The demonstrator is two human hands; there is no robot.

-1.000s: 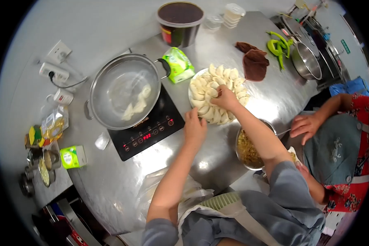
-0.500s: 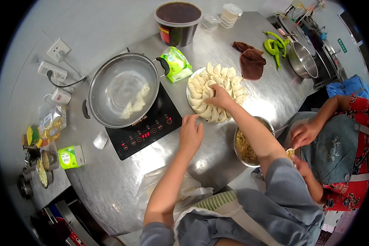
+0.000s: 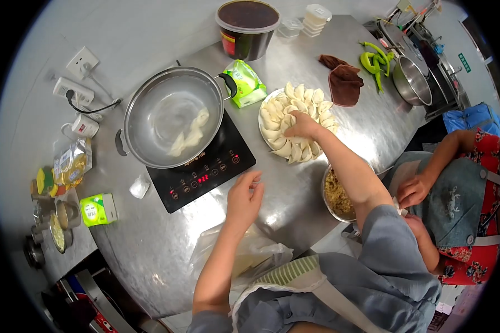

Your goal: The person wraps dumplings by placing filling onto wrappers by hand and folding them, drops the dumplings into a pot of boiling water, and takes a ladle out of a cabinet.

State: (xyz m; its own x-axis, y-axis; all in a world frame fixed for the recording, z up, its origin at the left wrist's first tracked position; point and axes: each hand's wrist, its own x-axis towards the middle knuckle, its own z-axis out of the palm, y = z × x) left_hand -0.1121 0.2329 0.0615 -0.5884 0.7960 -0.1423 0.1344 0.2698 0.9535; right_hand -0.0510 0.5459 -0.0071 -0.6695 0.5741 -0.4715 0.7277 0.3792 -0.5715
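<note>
A white plate of raw dumplings (image 3: 278,119) lies on the steel table, the dumplings set in rings. My right hand (image 3: 301,124) reaches over its middle, fingertips pinched down on a dumpling there. My left hand (image 3: 245,195) hovers near the front right corner of the black induction cooker (image 3: 200,172), fingers apart and holding nothing. On the cooker stands a wide steel pot (image 3: 166,122) of clear water with a few dumplings (image 3: 190,133) in it. A bowl of filling (image 3: 338,194) is partly hidden under my right forearm.
A co-worker's hands (image 3: 414,191) hold a wrapper at the right. Behind the plate are a green packet (image 3: 244,83), a dark tub (image 3: 247,41), a brown cloth (image 3: 345,85) and green peppers (image 3: 376,61). A plastic bag (image 3: 250,252) lies by the front edge.
My left hand has drawn back from the plate's near edge towards me and to the left. My right hand stays over the dumplings. The co-worker's hands have come together at a wrapper.
</note>
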